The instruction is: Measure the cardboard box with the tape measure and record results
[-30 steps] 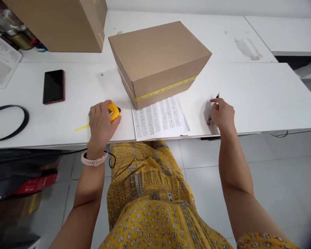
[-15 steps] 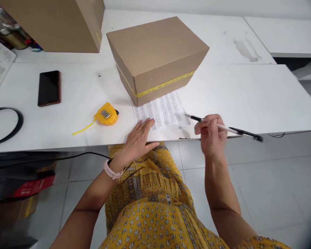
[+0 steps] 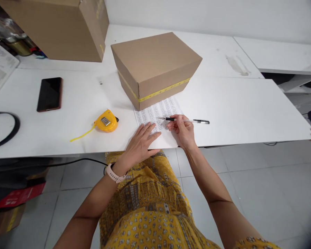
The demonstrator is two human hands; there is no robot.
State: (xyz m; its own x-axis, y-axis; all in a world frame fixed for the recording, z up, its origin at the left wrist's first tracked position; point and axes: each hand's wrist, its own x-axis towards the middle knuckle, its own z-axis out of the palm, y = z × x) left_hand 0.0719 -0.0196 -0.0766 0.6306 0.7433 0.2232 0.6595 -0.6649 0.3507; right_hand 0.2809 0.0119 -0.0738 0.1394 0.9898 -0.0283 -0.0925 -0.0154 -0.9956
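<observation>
My left hand [image 3: 142,142] lies flat with fingers spread on the near left part of a printed sheet of paper [image 3: 168,138]. Closed around a clear pen [image 3: 189,120] with a black grip, my right hand [image 3: 183,131] rests over the sheet's right side. The pen's tip points left over the rows of print; whether it touches the paper I cannot tell. A cardboard box [image 3: 155,57] with a yellow band around it covers the far end of the sheet. Left of my left hand lies a yellow tape measure [image 3: 106,121] with a short length of tape pulled out.
A phone [image 3: 49,94] and a black loop-shaped band [image 3: 14,128] are on the left of the white table [image 3: 238,110]. Behind them stands a larger cardboard box [image 3: 67,38], with bottles [image 3: 22,46] beside it. A black cable [image 3: 75,161] hangs below the table's front edge.
My right hand has swung left with the pen, from beyond the sheet's right edge to over its print. My left hand stays flat on the paper. The view has shifted slightly.
</observation>
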